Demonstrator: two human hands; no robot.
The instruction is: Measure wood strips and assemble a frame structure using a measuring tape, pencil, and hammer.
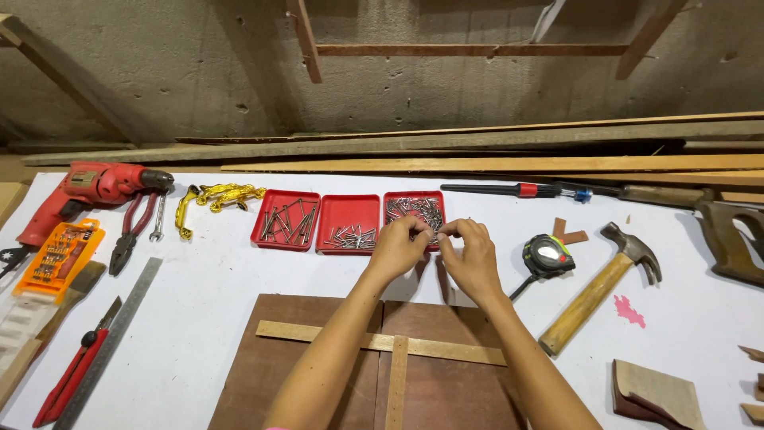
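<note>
My left hand (398, 245) and my right hand (469, 253) meet fingertip to fingertip over the front edge of the right-hand red tray (415, 198), which is full of small nails. Both pinch at something tiny between them, seemingly a nail, too small to make out. Two more red trays stand to the left: the middle tray (348, 212) with a few nails, the left tray (284, 218) with longer nails. Below my forearms lies a brown board (310, 358) with a light wooden cross of two strips (395, 344) on it.
A hammer (598, 287) and tape measure (546, 256) lie to the right, a handsaw (736, 231) farther right. On the left are a red drill (87, 187), pliers (131, 231), steel ruler (111, 338), orange bit case (62, 259). Long planks (493, 163) line the wall.
</note>
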